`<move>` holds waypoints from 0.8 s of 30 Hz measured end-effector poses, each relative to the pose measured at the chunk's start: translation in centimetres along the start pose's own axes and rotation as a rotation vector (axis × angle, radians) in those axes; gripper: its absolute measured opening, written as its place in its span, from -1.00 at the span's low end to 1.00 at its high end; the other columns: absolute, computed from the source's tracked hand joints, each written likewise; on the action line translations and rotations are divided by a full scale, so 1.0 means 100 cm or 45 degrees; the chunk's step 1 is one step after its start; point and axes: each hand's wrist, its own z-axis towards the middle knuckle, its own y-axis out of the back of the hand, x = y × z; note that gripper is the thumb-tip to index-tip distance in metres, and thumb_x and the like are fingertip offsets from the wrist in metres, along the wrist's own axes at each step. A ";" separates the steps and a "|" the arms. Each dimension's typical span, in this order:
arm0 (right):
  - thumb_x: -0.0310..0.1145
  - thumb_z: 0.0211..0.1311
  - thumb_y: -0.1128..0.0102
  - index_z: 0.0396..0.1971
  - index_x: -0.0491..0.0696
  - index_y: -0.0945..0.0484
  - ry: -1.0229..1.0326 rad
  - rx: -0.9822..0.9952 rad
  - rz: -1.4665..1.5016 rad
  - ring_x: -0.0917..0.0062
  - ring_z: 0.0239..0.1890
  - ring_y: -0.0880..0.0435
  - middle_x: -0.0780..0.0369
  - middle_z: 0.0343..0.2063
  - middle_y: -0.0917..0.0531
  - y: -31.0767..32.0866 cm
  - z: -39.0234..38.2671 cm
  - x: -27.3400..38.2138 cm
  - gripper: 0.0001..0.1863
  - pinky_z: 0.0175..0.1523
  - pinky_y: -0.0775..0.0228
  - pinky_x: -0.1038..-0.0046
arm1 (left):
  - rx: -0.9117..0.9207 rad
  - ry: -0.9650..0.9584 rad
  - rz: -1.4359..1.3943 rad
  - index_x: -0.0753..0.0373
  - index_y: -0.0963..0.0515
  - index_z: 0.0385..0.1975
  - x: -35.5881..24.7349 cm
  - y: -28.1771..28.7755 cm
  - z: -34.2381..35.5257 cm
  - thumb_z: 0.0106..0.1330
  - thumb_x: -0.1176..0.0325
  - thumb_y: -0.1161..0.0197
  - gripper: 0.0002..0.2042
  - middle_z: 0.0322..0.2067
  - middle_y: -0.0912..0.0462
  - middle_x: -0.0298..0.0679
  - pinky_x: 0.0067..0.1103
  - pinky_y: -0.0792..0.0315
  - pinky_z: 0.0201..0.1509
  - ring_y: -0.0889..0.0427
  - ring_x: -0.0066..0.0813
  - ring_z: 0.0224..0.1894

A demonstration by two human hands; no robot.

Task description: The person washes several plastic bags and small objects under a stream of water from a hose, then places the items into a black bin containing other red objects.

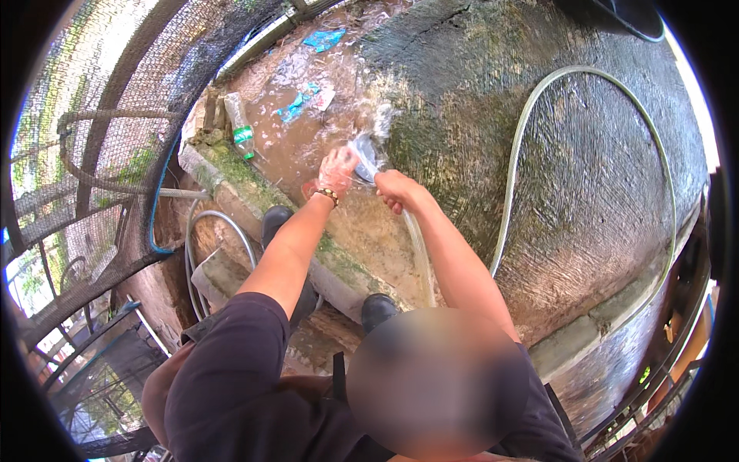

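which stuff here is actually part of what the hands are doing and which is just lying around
In use:
left hand gripping a clear bag
right hand holding the hose, water spraying

Lying about:
plastic bottle
blue wrapper scraps
grey pipe

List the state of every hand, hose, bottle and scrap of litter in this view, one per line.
Left hand: gripping a clear crumpled plastic bag under the spray.
Right hand: closed around the pale flexible hose, water splashing at its end.
Hose loop: lying curved across the wet green concrete floor.
Clear plastic bottle with green label: lying on its side.
Blue plastic scraps: flat in muddy water.
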 end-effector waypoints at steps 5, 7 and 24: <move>-0.29 0.09 0.27 -0.46 -0.17 -0.29 -0.110 0.140 -0.150 0.70 -0.82 -0.07 0.37 -0.77 -0.20 0.005 0.012 -0.008 -0.76 -0.73 0.09 0.57 | -0.205 0.851 -0.670 0.20 -0.42 -0.31 0.006 -0.039 -0.005 0.06 0.51 -0.06 -0.82 -0.25 -0.51 -0.08 -0.36 -0.42 -0.13 -0.51 -0.11 -0.23; -0.28 0.10 0.27 -0.45 -0.16 -0.29 -0.134 0.179 -0.168 0.70 -0.82 -0.08 0.37 -0.77 -0.20 0.000 0.012 -0.013 -0.76 -0.73 0.09 0.57 | -0.113 1.255 -0.916 0.20 -0.39 -0.23 0.006 -0.057 -0.006 0.06 0.38 -0.18 -0.74 -0.30 -0.56 -0.03 -0.33 -0.40 -0.08 -0.54 -0.08 -0.22; -0.23 0.19 0.24 -0.32 -0.14 -0.30 0.012 0.157 0.191 0.70 -0.80 -0.13 0.37 -0.74 -0.23 -0.012 0.003 -0.029 -0.72 -0.73 0.01 0.61 | -0.108 1.217 -0.934 0.24 -0.49 -0.19 0.026 0.001 0.026 -0.07 0.40 -0.21 -0.65 -0.44 -0.58 -0.06 -0.39 -0.47 -0.25 -0.60 -0.16 -0.36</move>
